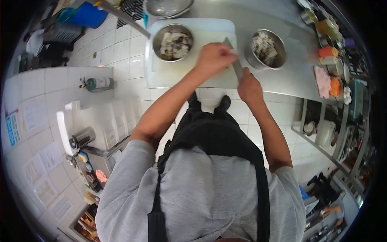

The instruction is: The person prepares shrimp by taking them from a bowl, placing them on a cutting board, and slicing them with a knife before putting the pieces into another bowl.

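My right hand [250,87] is wrapped round the handle of a kitchen knife [238,70], its blade angled away from me over the right part of a white cutting board [171,76]. Close against the blade, my left hand [213,59] has its fingers drawn together on a small pale bit too blurred to name. On the board's left side sits a metal bowl [156,50] with pale, dark-edged pieces of food [175,44] in it. Right of the board, a deeper metal bowl [284,56] holds chopped whitish food [264,45].
A steel counter [258,16] carries the board and bowls. Behind the left bowl is another metal bowl [167,9]. Containers and a pink cloth [322,82] line the right edge. A metal pole [125,18] slants at the left. Another person [333,211] is far off at lower right.
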